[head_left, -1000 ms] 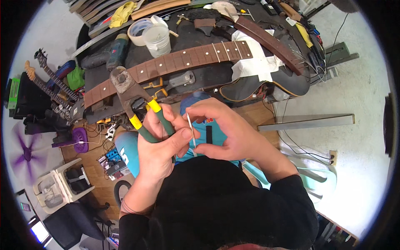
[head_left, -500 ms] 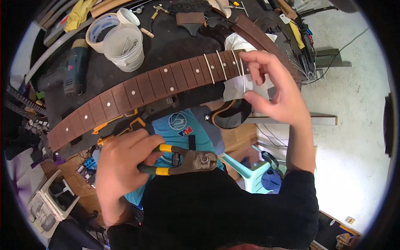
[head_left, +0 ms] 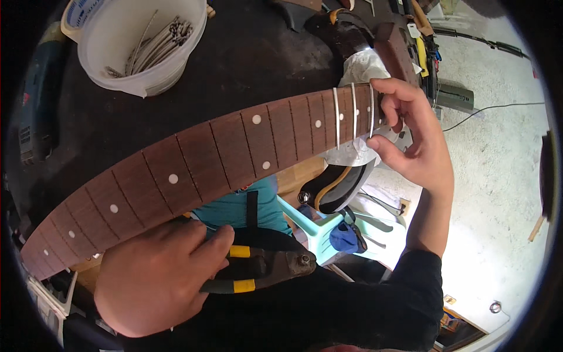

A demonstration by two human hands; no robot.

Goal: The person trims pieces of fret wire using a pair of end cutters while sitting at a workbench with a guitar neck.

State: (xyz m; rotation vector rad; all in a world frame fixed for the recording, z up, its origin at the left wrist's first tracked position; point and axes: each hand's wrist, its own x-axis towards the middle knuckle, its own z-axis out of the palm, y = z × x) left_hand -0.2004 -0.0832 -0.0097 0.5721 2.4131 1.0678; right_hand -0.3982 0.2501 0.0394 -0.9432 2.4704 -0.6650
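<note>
My left hand (head_left: 164, 273) grips green-and-yellow handled cutters (head_left: 298, 264), held low over my lap just below the long dark wooden fretboard (head_left: 199, 164) with round white inlay dots. Silvery fret wires (head_left: 336, 117) lie across slots at the fretboard's right end. My right hand (head_left: 419, 146) is there, thumb and forefinger at the two ends of the rightmost fret wire (head_left: 371, 111), other fingers curled. Beneath that end, white paper or tape (head_left: 349, 155) covers part of a black guitar body (head_left: 337, 190).
A translucent tub (head_left: 99, 41) with many cut metal pieces (head_left: 164, 50) stands on the dark bench (head_left: 246, 58). A power drill (head_left: 41, 105) lies at the left. A mint plastic chair (head_left: 314, 234) with a blue cap (head_left: 343, 237) is below, and a pale wall (head_left: 492, 188) is at the right.
My right hand has moved from my lap up to the fretboard with the short wire. My left hand has lowered the cutters, which turned to point right. The view has shifted closer over the bench.
</note>
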